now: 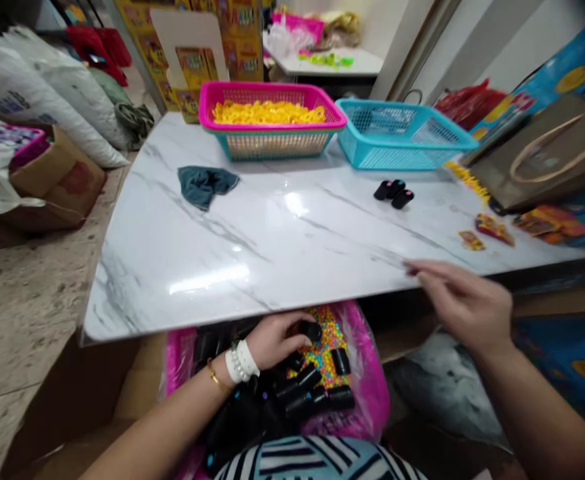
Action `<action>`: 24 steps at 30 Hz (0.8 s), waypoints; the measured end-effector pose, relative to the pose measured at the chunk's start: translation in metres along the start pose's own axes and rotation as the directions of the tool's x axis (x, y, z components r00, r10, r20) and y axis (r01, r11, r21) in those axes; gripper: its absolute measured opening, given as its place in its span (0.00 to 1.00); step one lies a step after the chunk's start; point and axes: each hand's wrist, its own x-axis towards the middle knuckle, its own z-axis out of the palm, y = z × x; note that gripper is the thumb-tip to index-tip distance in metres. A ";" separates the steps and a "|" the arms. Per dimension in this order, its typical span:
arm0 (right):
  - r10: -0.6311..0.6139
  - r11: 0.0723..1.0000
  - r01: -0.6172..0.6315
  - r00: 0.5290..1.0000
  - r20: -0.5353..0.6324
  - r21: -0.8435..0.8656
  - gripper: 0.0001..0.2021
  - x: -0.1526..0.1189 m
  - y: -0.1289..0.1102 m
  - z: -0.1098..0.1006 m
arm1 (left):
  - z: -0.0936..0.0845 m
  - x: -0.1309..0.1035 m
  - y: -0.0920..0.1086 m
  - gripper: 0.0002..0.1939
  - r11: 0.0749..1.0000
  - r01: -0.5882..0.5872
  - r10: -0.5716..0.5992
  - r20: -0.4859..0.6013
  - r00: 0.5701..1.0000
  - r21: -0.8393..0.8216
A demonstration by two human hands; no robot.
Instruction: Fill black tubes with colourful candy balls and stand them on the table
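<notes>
My left hand [275, 340], with a white band and bracelets at the wrist, is closed on a small black cylinder [311, 330]. It is inside a pink basket [380, 393] lined with clear plastic, just below the table's front edge. Around the hand lie several more black cylinders [341, 361] and many tiny coloured beads [325, 337]. My right hand [465, 300] hovers at the table's front edge on the right, thumb and fingertips pinched together. Whatever is between those fingertips is blurred. Three black cylinders [395, 192] stand or lie together farther back on the table.
On the marbled white table [282, 247] are a dark cloth [205, 185], a pink-rimmed basket [272, 137] of yellow pieces and a blue basket [402, 143]. Small packets [493, 229] and a brown paper bag [547, 147] occupy the right. White sacks [67, 87] stand left.
</notes>
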 end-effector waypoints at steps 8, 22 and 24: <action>-0.006 0.835 -0.229 0.906 0.424 0.501 0.15 -0.085 -0.088 0.094 | 0.014 0.001 -0.009 0.18 0.906 -0.007 0.049 0.090 0.995 -0.423; -0.420 0.821 0.570 0.586 0.693 0.016 0.23 -0.065 -0.069 0.091 | -0.015 -0.011 -0.003 0.09 0.791 -0.333 0.199 0.299 0.933 0.513; -0.504 0.748 0.659 0.488 0.713 0.078 0.18 -0.059 -0.066 0.094 | -0.009 -0.008 -0.004 0.11 0.762 -0.265 0.152 0.235 0.960 0.591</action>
